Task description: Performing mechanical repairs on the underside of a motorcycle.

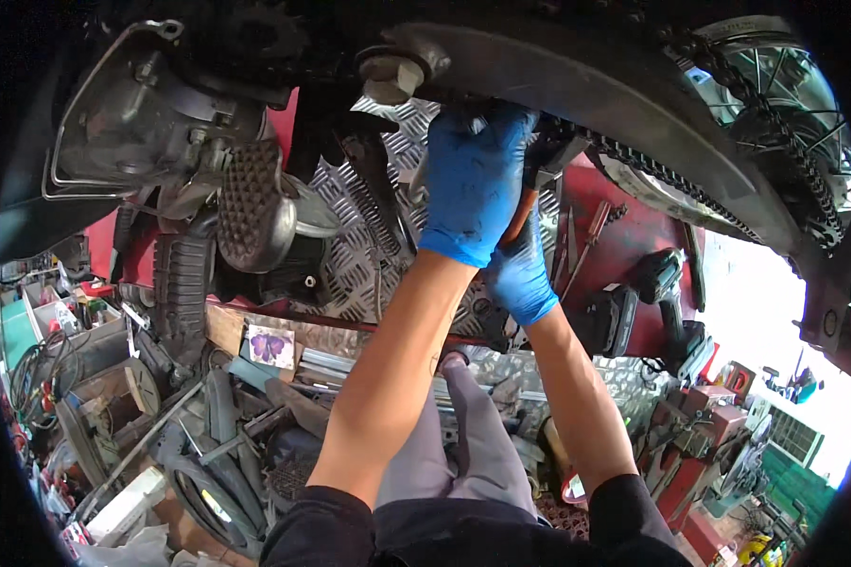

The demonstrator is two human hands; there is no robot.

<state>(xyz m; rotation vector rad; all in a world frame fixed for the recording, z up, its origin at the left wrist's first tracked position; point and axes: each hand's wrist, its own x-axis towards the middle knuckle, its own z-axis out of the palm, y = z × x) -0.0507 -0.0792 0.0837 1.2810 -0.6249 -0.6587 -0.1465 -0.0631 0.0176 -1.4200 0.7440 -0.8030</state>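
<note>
Both of my hands wear blue gloves and work beneath a motorcycle's swingarm (577, 85), close to its chain (667, 175). My left hand (477, 180) is raised against the underside of the swingarm with its fingers curled closed. What those fingers hold is hidden behind the glove. Lower and slightly to the right, my right hand (522, 276), a little blurred, is closed around an orange-handled tool (520, 219). A dark blocky part (556, 156) sits just above that handle, by the chain; I cannot tell whether it belongs to the tool.
A ribbed footpeg (253, 206) and a large bolt (390, 79) jut out at the left. Below lies a red lift with a metal tread plate (345, 269), holding a screwdriver (591, 236) and a cordless power tool (660, 274). Tyres (213, 496) and parts crowd the floor.
</note>
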